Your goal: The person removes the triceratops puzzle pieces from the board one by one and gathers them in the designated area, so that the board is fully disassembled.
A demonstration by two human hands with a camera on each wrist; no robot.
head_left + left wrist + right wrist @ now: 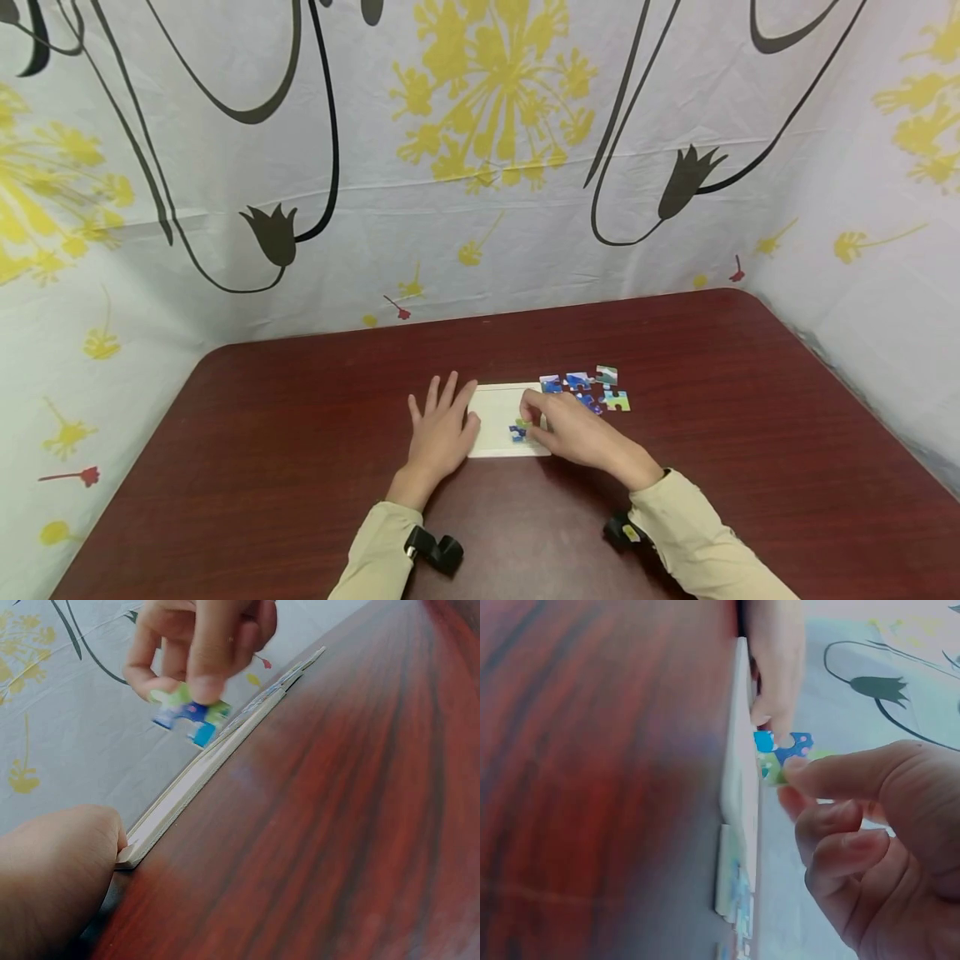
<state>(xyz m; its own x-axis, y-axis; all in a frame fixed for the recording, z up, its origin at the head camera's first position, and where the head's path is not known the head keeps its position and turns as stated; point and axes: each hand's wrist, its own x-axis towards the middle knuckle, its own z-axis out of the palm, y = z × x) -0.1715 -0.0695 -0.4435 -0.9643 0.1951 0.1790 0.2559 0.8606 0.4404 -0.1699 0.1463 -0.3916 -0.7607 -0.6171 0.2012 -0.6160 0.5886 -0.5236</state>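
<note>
My right hand [576, 429] pinches a blue and green jigsaw puzzle piece [791, 750] between thumb and fingers. The piece is held over the right part of a shallow cream puzzle tray [491, 417] with a raised rim. At the tray's left end rests my left hand [441, 435], its fingers spread and its thumb along the edge. In the left wrist view the held piece [191, 716] hangs tilted above the tray's far half.
Several loose puzzle pieces [617, 400] lie on the dark red wooden table [300, 467], just right of the tray. Behind the table hangs a white cloth [420, 250] with flower prints. Black wrist cameras [442, 552] sit on both sleeves.
</note>
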